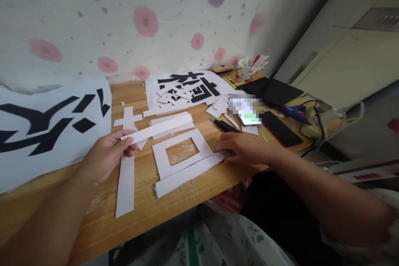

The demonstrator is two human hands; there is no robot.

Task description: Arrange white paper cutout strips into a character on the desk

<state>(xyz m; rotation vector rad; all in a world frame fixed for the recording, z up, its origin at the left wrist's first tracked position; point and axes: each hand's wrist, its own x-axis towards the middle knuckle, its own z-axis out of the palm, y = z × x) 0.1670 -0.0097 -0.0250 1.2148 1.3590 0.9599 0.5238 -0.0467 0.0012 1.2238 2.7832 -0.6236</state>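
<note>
My left hand (107, 151) pinches one end of a white strip (158, 129) between thumb and fingers, raised a little above the table. Curled at the right end of a second white strip (190, 174) are the fingers of my right hand (241, 148). That strip lies along the lower side of a white rectangular frame (160, 158) with a cut-out middle. Under my left hand a long white piece (125, 187) lies on the wood, with a cross-shaped white piece (127, 118) just beyond. A black cutter knife (226, 124) lies behind my right hand.
A sheet with black characters (199, 85) lies at the back under white scraps; another large sheet (50, 124) is at left. To the right are a lit phone (249, 116), a dark red-edged phone (282, 129), blue-handled pliers (294, 112) and a paper cup (246, 72).
</note>
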